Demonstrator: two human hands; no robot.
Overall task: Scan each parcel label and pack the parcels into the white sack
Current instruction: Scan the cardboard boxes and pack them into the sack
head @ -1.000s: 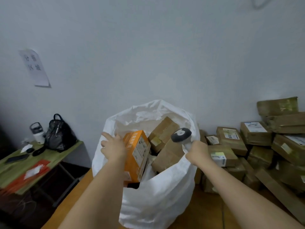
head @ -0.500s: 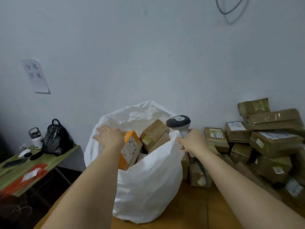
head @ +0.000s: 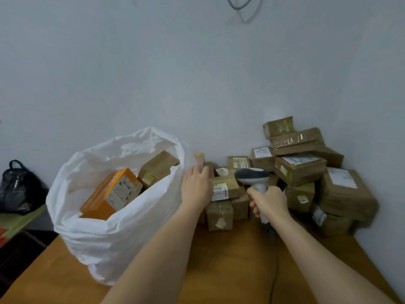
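Observation:
The white sack (head: 105, 244) stands open on the left of the wooden table (head: 230, 270). Inside it lie an orange box (head: 109, 194) and a brown carton (head: 157, 167). My left hand (head: 197, 187) hovers open, fingers apart, just right of the sack's rim and in front of a small labelled carton (head: 225, 187). A grey handheld scanner (head: 254, 176) is gripped by my right hand (head: 269, 200), its head facing the pile of brown parcels (head: 302, 170) stacked in the right corner.
A white wall runs behind everything. The scanner's cable (head: 274, 270) trails down over the table. At the far left sits a black bag (head: 17, 189) on a lower green-topped table (head: 19, 220).
My left hand has left the orange box and the sack and swung right towards the parcel pile. My right hand let go of the sack's rim and moved right with the scanner. The view has turned right.

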